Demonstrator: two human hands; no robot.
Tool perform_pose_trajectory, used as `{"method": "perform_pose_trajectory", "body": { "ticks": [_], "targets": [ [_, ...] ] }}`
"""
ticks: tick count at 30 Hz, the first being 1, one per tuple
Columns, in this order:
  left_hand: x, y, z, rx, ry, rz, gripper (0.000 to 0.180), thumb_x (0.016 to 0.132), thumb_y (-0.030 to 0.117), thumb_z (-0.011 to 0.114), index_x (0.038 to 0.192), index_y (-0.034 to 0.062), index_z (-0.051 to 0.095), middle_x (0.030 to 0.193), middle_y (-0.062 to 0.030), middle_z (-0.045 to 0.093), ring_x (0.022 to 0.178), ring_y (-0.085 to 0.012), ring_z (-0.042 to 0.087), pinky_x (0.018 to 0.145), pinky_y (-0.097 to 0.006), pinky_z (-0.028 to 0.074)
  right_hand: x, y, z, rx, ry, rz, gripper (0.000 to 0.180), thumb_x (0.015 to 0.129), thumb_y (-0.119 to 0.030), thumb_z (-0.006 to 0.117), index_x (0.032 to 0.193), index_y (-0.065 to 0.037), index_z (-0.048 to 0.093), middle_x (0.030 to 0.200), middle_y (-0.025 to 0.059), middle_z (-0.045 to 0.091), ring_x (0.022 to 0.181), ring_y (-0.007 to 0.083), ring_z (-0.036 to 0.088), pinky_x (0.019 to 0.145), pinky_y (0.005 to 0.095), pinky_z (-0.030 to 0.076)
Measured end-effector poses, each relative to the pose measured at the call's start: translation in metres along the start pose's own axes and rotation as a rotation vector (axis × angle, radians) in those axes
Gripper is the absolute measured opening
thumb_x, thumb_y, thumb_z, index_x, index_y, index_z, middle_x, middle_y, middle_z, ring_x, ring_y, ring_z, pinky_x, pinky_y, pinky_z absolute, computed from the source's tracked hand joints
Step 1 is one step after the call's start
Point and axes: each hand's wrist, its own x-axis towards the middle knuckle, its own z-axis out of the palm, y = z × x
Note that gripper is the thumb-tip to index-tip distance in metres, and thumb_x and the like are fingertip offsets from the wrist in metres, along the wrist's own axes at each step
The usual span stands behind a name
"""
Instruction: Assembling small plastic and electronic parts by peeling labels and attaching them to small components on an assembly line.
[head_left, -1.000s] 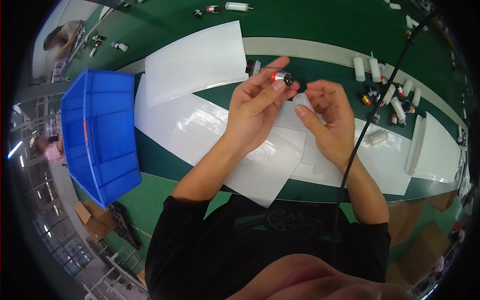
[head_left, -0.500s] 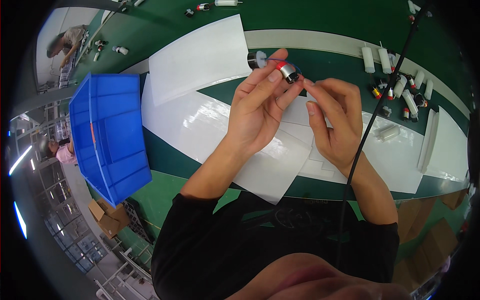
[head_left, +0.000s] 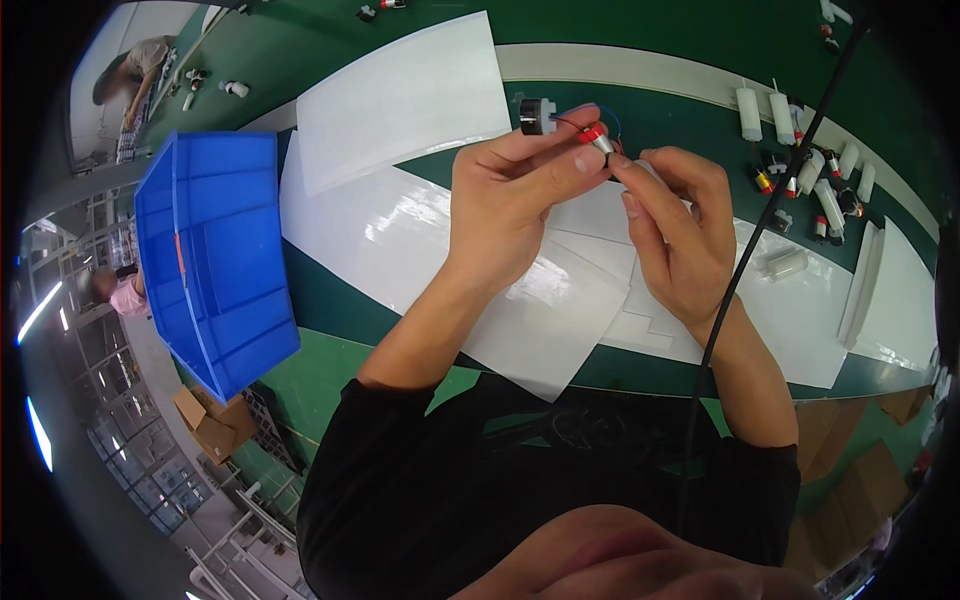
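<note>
Head view: the left hand (head_left: 505, 208) pinches the red-and-silver cylinder (head_left: 597, 138) between thumb and fingers, its long axis sloping from far left to near right, toward the right hand (head_left: 690, 230), whose fingertips are at its near end; whether they grip it I cannot tell. The black cap (head_left: 531, 116) sits just left of the cylinder. Half a second ago that dark near end showed plainly; now the right fingertips mostly cover it

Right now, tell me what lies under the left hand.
Around the left hand, glossy white sheets show on the green table. The hand and its forearm hide part of them; whatever lies directly beneath cannot be seen.
</note>
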Motion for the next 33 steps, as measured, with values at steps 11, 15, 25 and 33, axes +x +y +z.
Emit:
{"method": "perform_pose_trajectory", "body": {
  "ticks": [11,15,25,33],
  "targets": [
    [-0.001,0.006,0.0,0.028,0.029,-0.045,0.02,0.085,0.0,0.064,0.103,-0.009,0.065,0.107,-0.0179,0.065,0.093,-0.025,0.067,0.08,-0.034,0.059,0.005,-0.001,-0.002,-0.32,0.009,-0.31,0.038,0.066,-0.006,0.07,0.104,-0.011,0.07,0.109,0.0028,0.066,0.075,0.0209,0.055,0.06,0.0291,0.048],
    [-0.001,0.007,-0.003,0.075,0.02,-0.067,0.019,0.084,0.0,0.066,0.102,-0.0073,0.066,0.099,-0.0167,0.067,0.088,-0.0252,0.068,0.075,-0.032,0.059,0.007,-0.01,-0.008,-0.461,-0.051,-0.361,0.029,0.073,-0.014,0.069,0.102,-0.016,0.071,0.109,-0.002,0.066,0.082,0.0216,0.054,0.067,0.0317,0.048],
    [0.001,0.009,-0.005,0.015,0.031,-0.093,0.024,0.082,-0.002,0.067,0.106,-0.0059,0.063,0.092,-0.0192,0.068,0.081,-0.0273,0.069,0.069,-0.033,0.06,0.001,-0.009,-0.005,-0.401,-0.067,-0.382,0.028,0.073,-0.012,0.071,0.1,-0.016,0.071,0.112,-0.0014,0.066,0.1,0.0225,0.056,0.085,0.0379,0.046],
    [0.007,0.008,-0.003,0.122,0.122,0.135,0.04,0.082,-0.003,0.065,0.119,-0.008,0.05,0.093,-0.0239,0.066,0.081,-0.0332,0.069,0.071,-0.035,0.062,0.021,-0.015,-0.038,-0.034,-0.129,0.286,0.027,0.075,-0.002,0.067,0.102,-0.006,0.068,0.089,0.0044,0.063,0.082,0.0215,0.06,0.073,0.0339,0.046]
  ]
}}
